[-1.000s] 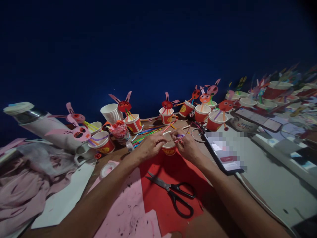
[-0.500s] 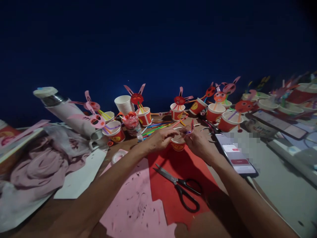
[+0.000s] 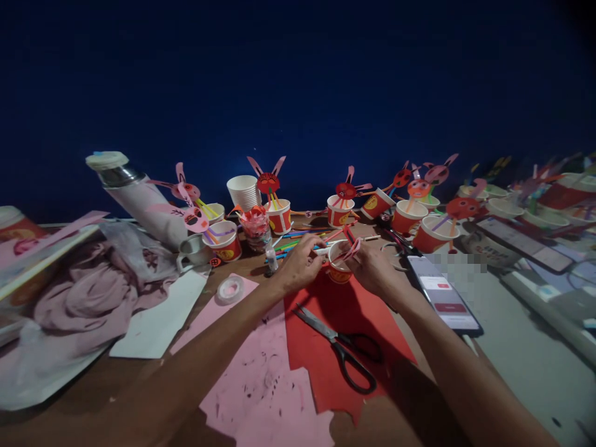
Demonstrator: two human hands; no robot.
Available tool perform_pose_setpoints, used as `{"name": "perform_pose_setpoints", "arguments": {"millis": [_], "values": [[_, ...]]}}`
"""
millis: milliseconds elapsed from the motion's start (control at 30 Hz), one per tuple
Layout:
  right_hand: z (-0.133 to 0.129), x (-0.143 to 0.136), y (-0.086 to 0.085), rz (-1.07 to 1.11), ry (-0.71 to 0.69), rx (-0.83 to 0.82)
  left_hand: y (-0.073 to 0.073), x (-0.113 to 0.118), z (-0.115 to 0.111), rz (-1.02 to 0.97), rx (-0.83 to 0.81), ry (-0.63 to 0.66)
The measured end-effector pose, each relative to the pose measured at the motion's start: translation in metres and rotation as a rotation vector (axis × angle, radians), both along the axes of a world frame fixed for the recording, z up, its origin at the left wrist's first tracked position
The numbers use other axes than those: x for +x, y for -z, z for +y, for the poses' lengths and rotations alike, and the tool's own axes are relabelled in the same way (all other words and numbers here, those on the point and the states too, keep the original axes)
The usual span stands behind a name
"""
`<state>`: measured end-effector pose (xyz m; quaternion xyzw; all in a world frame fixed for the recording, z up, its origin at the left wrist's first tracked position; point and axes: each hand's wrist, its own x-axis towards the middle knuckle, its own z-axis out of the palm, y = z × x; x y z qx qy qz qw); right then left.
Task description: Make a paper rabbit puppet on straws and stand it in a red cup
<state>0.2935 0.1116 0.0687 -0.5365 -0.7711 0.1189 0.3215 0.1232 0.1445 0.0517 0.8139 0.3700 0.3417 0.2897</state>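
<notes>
A red-and-white paper cup (image 3: 340,273) stands upright on red paper (image 3: 321,347), between my two hands. My right hand (image 3: 376,268) is closed at the cup's right rim, pinching a small pink-and-red paper piece (image 3: 352,243) above the opening. To the left of the cup, my left hand (image 3: 302,264) has its fingers curled towards the rim. A small whitish bit shows at its fingertips, too small to name. Scissors (image 3: 333,338) with black handles lie on the red paper below the cup, their blades apart.
Pink paper (image 3: 261,372) and a tape roll (image 3: 230,289) lie left. Several cups with paper animal faces, one a red face (image 3: 269,182), line the back. Coloured sticks (image 3: 298,236) lie behind my hands. A phone (image 3: 444,295) lies right, a flask (image 3: 139,198) leans left.
The view has shifted, so most things sit slightly further right. My hands have parted a little, showing more of the cup's opening. The paper piece in my right hand has turned.
</notes>
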Motion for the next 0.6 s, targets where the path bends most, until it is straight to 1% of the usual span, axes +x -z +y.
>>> {"name": "perform_pose_setpoints", "arguments": {"millis": [100,200,267,433,500,600], "values": [[0.001,0.001,0.0,0.001,-0.013,-0.022,0.012,-0.002,-0.005,0.023,-0.053,0.032],[0.002,0.004,0.0,0.004,-0.027,-0.045,0.016,0.002,-0.007,0.042,-0.08,0.099],[0.003,0.007,-0.002,0.006,-0.051,-0.065,0.015,0.005,-0.007,0.053,-0.089,0.116],[0.002,0.017,-0.012,0.048,-0.182,-0.086,0.007,0.007,-0.005,0.064,-0.097,0.164],[0.002,0.022,-0.012,0.078,-0.189,-0.06,0.004,0.007,-0.005,0.065,-0.115,0.197],[0.005,0.027,-0.005,0.113,-0.154,-0.001,0.003,0.006,-0.003,0.071,-0.153,0.215]]}}
